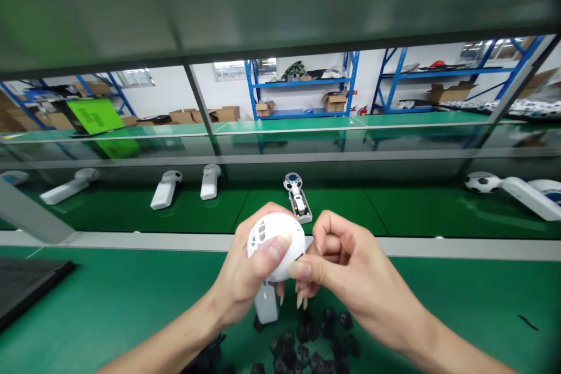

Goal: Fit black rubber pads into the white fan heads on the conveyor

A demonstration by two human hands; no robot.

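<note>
My left hand [252, 260] is wrapped round the round head of a white handheld fan [280, 239], thumb across its domed front. Slots show on the left side of the head, and the grey-white handle [266, 302] hangs down below. At the right edge of the head, my right hand [335, 260] is closed in a pinch with its thumb tip touching the rim. A thin dark bit shows by that thumb tip, too small to name. Below both hands lie several small black parts [302, 353] in a loose heap on the green table [144, 304].
Beyond a pale rail [158, 240], an opened handheld fan [300, 201] with its insides showing lies on a green surface. Several white fans [165, 190] lie left and right of it. A dark flat panel [30, 286] is at left. Overhead runs a shelf [280, 6].
</note>
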